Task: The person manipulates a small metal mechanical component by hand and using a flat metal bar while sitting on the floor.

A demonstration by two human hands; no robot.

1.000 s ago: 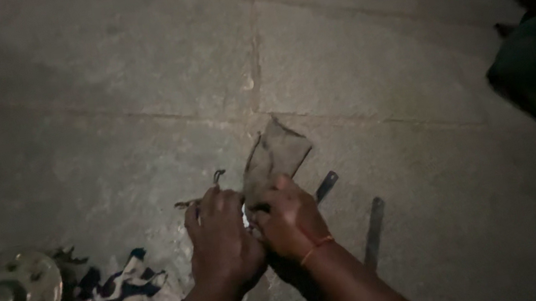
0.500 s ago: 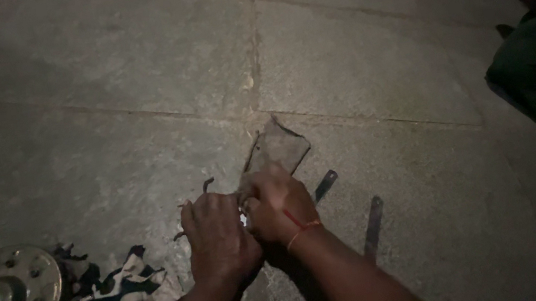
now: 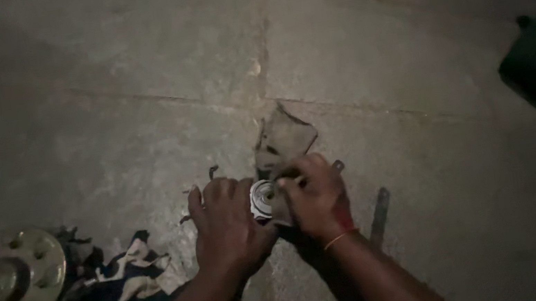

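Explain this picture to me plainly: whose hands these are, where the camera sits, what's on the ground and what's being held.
The camera is worn on a person's head and looks down at their own two bare hands over a stone floor. The left hand grips a small round metal part. The right hand presses a grey rag against it. To the left lie a round metal hub with bolt holes and a striped cloth. A flat metal bar lies to the right. The dark shape at the far right is too dim to identify.

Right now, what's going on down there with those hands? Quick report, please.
Left hand and right hand both gripping a small shiny metal ring. Grey rag under right hand's grip. Wheel hub and striped cloth lie left, apart.
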